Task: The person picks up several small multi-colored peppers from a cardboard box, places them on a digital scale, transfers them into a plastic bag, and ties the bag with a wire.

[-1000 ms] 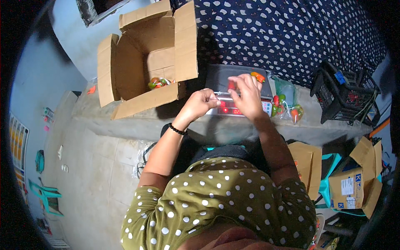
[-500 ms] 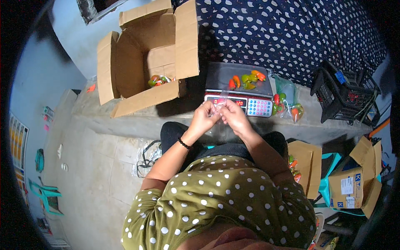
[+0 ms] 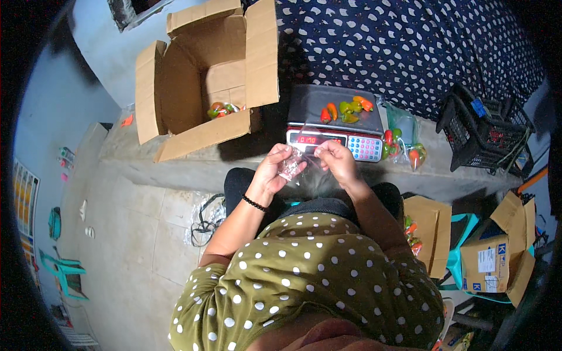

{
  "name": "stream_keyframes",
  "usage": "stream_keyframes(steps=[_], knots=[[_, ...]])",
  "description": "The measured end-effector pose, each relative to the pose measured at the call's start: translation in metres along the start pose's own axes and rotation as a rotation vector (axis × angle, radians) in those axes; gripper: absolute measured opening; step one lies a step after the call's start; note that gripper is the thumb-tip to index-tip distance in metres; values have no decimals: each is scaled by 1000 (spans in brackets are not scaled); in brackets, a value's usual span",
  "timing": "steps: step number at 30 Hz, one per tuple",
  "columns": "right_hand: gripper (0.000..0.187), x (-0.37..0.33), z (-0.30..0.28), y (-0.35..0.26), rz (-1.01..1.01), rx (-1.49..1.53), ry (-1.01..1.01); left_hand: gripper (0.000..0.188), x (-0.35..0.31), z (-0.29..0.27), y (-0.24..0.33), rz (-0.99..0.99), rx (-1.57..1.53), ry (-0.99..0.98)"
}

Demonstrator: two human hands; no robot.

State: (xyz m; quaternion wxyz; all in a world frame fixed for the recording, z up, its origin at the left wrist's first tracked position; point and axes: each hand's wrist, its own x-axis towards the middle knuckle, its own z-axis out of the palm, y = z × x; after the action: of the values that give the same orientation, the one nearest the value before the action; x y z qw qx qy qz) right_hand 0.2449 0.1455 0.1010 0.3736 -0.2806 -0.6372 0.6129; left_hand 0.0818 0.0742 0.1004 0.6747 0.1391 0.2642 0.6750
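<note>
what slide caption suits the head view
Left hand and right hand hold a clear bag before a scale bearing peppers, an open box to its left.

Pale blue wall (image 3: 41, 128) is running up the left side, printed yellow sheet (image 3: 26, 199) hanging on it. Dark opening (image 3: 146, 10) is showing top left. Grey floor (image 3: 129, 245) is meeting a concrete ledge (image 3: 187, 175); light is throwing shadows there. Navy patterned cloth (image 3: 404, 47) is covering upper right. Teal chair (image 3: 70, 270) is standing far left.
</note>
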Motion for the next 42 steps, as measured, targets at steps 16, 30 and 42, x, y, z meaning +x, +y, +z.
stream_keyframes(steps=[16, 30, 42], knots=[[12, 0, 13, -1, -295, -506, 128, 14, -17, 9, -12, -96, 264, -131], [9, -6, 4, -1, -73, -244, 26, 4, -14, -6, -15, -68, -18, -151], [17, 3, -21, 18, 359, 948, -70, 10, 1, -39, -22, -150, 92, 82]])
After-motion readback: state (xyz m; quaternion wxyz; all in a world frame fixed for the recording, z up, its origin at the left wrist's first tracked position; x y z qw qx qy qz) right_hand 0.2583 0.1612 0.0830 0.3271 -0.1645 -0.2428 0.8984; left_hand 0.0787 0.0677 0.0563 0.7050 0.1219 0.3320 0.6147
